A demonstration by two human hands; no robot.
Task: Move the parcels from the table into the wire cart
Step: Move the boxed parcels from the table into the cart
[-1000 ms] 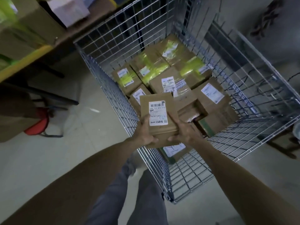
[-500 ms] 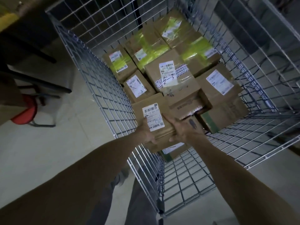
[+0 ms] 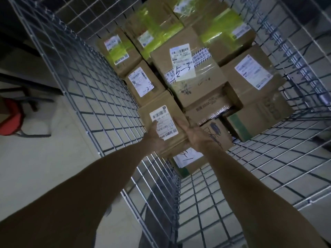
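I hold a small brown cardboard parcel [image 3: 162,111] with a white barcode label, low inside the wire cart [image 3: 86,90] against its left wall. My left hand [image 3: 154,136] grips its near left edge, thumb on the label. My right hand [image 3: 194,136] grips its near right edge. The parcel sits level with the stacked parcels behind it, just in front of a small labelled box [image 3: 143,81]. Whether it rests on something beneath is hidden.
Several taped cardboard boxes fill the far half of the cart, the largest [image 3: 188,68] with a handwritten label. Another labelled box [image 3: 188,158] lies below my hands. The wire floor [image 3: 250,167] at the near right is bare. A red stool [image 3: 10,119] stands outside, left.
Both hands have carried the parcel over the cart's left wall and down into the cart, beside the stacked boxes. My head has leaned closer over the cart.
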